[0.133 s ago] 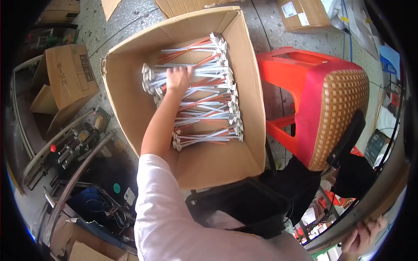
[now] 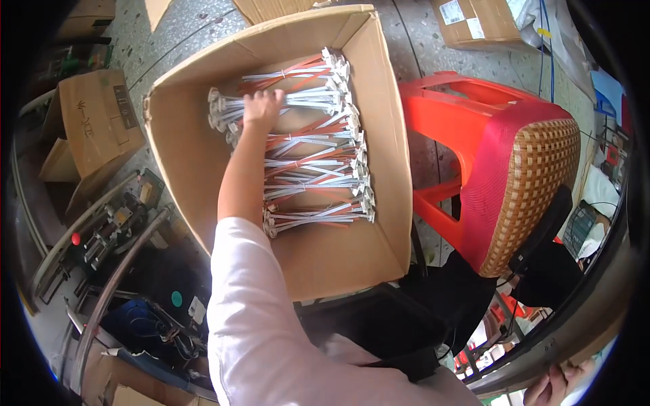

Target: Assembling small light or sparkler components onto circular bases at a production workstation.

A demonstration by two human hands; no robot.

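Note:
My left hand [image 2: 263, 108] reaches deep into an open cardboard box [image 2: 332, 264], its fingers closed over a bundle of white and orange wires [image 2: 308, 100] with pale connector ends. The held bundle lies across the box near its far end. One tied wire bundle [image 2: 288, 76] sits beyond it, and several more, such as this nearest wire bundle [image 2: 315, 218], are laid in rows toward me. At the lower right rim, my right hand [image 2: 556, 386] has curled fingers beside a dark table edge [image 2: 542, 355]; what they grip is hidden.
A red plastic stool [image 2: 447, 101] with a woven seat cushion [image 2: 545, 183] stands right of the box. Metal machinery [image 2: 112, 233] and another open carton [image 2: 95, 128] are on the left. A black bin-like container [image 2: 372, 321] sits close to me.
My left hand and the held wire bundle have shifted slightly up and left in the picture, and the bundle's blur has gone. My right hand has shifted lower in view.

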